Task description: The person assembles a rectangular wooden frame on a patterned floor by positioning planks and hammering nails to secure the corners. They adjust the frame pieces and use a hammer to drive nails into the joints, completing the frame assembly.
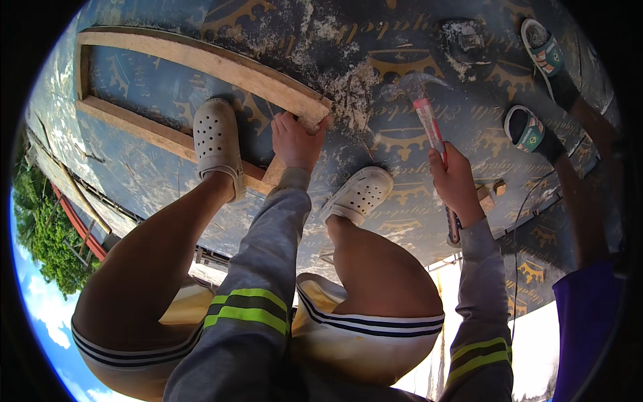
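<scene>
A long rectangular frame of wooden strips (204, 61) lies on the dark printed panel surface (268, 27). My left hand (297, 142) is closed around the short end piece, close to the corner where it meets the far strip. Its fingertips are partly hidden by the wood and the hand itself. To the right, my right hand (457, 175) grips a claw hammer (427, 120) by its red and dark handle. The metal head points away from me, apart from the frame. Whether a nail sits at the corner is too small to tell.
My left clog (216, 134) rests across the frame's near strip; my right clog (362, 191) is on the panel. Another person's sandalled feet (529, 130) stand at the right. Small wood blocks (492, 193) and a dark cable (526, 201) lie near my right hand.
</scene>
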The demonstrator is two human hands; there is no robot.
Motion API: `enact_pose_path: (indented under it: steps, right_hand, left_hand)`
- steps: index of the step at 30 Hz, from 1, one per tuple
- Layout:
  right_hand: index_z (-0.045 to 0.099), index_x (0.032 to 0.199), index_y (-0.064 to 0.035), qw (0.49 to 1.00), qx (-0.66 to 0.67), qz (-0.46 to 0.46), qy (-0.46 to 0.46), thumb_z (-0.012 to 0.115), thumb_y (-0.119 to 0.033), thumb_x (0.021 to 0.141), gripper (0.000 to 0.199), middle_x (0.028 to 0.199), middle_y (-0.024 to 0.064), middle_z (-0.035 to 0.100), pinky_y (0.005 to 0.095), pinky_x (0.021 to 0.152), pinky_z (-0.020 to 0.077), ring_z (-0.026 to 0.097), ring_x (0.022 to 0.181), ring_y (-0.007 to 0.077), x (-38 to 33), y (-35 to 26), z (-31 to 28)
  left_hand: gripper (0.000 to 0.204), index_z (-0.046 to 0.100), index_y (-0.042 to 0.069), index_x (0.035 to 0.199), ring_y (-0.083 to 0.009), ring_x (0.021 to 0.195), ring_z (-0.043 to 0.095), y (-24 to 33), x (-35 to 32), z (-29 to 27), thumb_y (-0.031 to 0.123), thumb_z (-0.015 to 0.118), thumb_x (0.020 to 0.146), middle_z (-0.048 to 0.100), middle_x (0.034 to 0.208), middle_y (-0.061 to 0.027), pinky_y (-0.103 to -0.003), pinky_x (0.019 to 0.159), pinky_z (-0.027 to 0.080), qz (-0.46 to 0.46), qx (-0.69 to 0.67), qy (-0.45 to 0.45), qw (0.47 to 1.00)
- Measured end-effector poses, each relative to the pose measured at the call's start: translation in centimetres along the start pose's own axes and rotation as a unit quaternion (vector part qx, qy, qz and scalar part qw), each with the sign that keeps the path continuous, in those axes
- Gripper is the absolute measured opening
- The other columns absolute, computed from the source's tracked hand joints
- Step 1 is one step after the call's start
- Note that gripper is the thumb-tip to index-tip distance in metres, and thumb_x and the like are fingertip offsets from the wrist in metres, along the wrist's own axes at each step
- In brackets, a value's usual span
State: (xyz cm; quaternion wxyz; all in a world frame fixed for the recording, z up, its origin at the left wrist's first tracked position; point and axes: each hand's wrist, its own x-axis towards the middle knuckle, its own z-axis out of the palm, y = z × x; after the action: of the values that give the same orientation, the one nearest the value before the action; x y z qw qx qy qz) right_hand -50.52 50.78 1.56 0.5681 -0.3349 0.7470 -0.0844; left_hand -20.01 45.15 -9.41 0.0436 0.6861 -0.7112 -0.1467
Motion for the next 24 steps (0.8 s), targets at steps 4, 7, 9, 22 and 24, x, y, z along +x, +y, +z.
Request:
enact_pose_path:
  steps: [4, 7, 9, 22, 24]
  right_hand:
    - [0.053, 0.090, -0.0021, 0.998, 0.006, 0.001, -0.057, 0.055, -0.023, 0.104, 0.025, 0.061, 0.0054, 0.050, 0.0324, 0.049, 0.0383, 0.047, 0.049, 0.0122, 2.3, -1.8, -1.2]
    - [0.052, 0.093, -0.0056, 0.979, 0.144, 0.082, -0.120, 0.051, -0.027, 0.107, 0.025, 0.061, -0.0028, 0.044, 0.0248, 0.043, 0.0328, 0.040, 0.047, 0.0039, 3.5, -3.7, -1.8]
    - [0.049, 0.095, -0.0074, 0.972, 0.184, 0.077, -0.126, 0.050, -0.030, 0.108, 0.026, 0.063, -0.0058, 0.041, 0.0218, 0.041, 0.0302, 0.036, 0.046, 0.0014, 4.3, -3.8, -2.0]
    - [0.047, 0.095, -0.0083, 0.974, 0.218, 0.029, -0.047, 0.048, -0.033, 0.108, 0.028, 0.064, -0.0053, 0.039, 0.0208, 0.041, 0.0311, 0.035, 0.046, 0.0021, 5.6, -7.3, -3.1]
    - [0.047, 0.094, -0.0082, 0.972, 0.232, 0.028, -0.024, 0.049, -0.032, 0.108, 0.028, 0.063, -0.0058, 0.038, 0.0209, 0.041, 0.0306, 0.035, 0.046, 0.0019, 5.6, -7.3, -2.7]
  left_hand:
    - [0.064, 0.049, 0.003, 0.098, -0.0347, 0.089, 0.056, -0.1, -0.2, -0.4, 0.044, 0.088, 0.068, 0.051, 0.092, -0.0126, -0.044, 0.073, 0.047, -0.001, -0.021, -0.006, 1.000]
    - [0.061, 0.050, 0.004, 0.097, -0.0339, 0.089, 0.056, 0.5, 0.0, -0.7, 0.040, 0.089, 0.066, 0.052, 0.093, -0.0115, -0.044, 0.072, 0.046, -0.017, -0.039, -0.008, 0.999]
    - [0.060, 0.051, 0.006, 0.096, -0.0330, 0.089, 0.056, 1.1, 0.3, -1.1, 0.036, 0.090, 0.062, 0.053, 0.093, -0.0094, -0.044, 0.072, 0.046, -0.048, -0.046, -0.005, 0.998]
    - [0.062, 0.051, 0.004, 0.100, -0.0354, 0.091, 0.059, 0.8, 0.4, -1.2, 0.031, 0.092, 0.061, 0.058, 0.097, -0.0127, -0.044, 0.073, 0.048, -0.053, -0.052, -0.013, 0.997]
    - [0.061, 0.051, 0.006, 0.096, -0.0312, 0.091, 0.058, 0.8, 0.6, -0.8, 0.037, 0.090, 0.061, 0.056, 0.097, -0.0092, -0.042, 0.072, 0.046, -0.047, -0.046, -0.008, 0.998]
